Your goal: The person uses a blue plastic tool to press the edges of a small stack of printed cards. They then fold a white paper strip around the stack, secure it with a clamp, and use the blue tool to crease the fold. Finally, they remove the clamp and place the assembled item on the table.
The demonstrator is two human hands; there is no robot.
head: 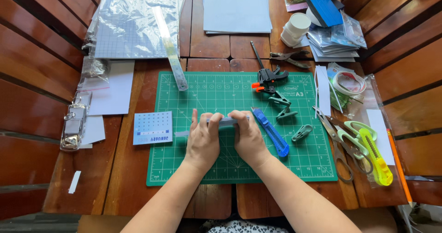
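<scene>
Green cutting mat [207, 168] under my left grip [202, 141] and right grip [247, 138], both closed around one pale strip [225, 120]; blue knife [270, 131] just right.

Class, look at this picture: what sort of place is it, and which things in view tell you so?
Most likely a home craft or papercraft table. A green cutting mat lies on a wooden table, with a blue utility knife, scissors and a clear ruler around it. Both hands press a thin strip.
</scene>
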